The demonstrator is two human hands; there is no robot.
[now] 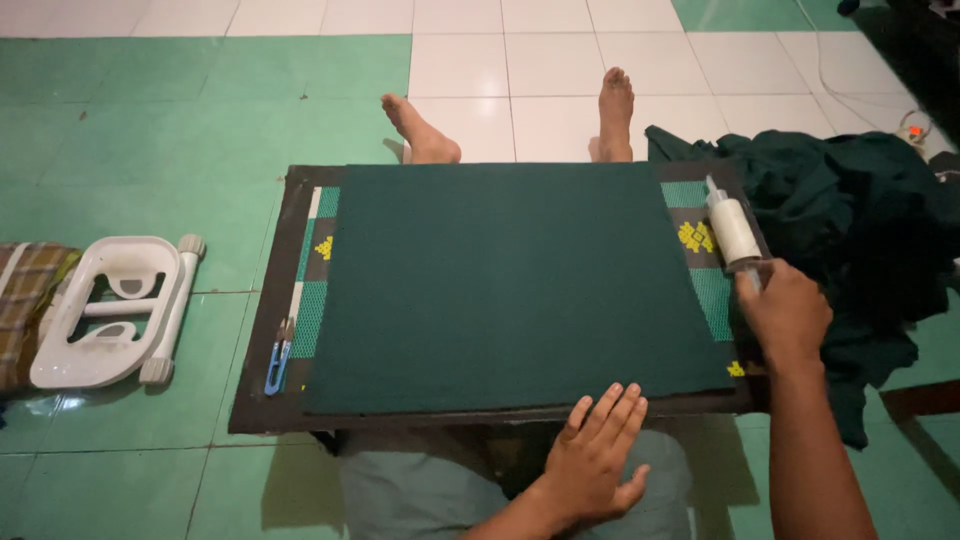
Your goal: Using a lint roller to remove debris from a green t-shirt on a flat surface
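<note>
A dark green felt sheet [510, 285] lies flat on a dark board [262, 300] resting across my lap. My right hand [785, 315] is closed around the handle of a white lint roller [733, 230] at the board's right edge, the roller pointing away from me. My left hand [595, 455] lies flat with fingers spread at the near edge of the board, its fingertips touching the felt. A patterned green and yellow mat [700, 240] shows under the felt on both sides.
Blue thread snips [278, 358] lie on the board's left part. A white plastic stool [115, 310] lies overturned on the floor at left, beside a plaid cloth [25, 300]. A heap of dark green fabric [860, 230] lies at right. My bare feet [615, 110] stretch beyond the board.
</note>
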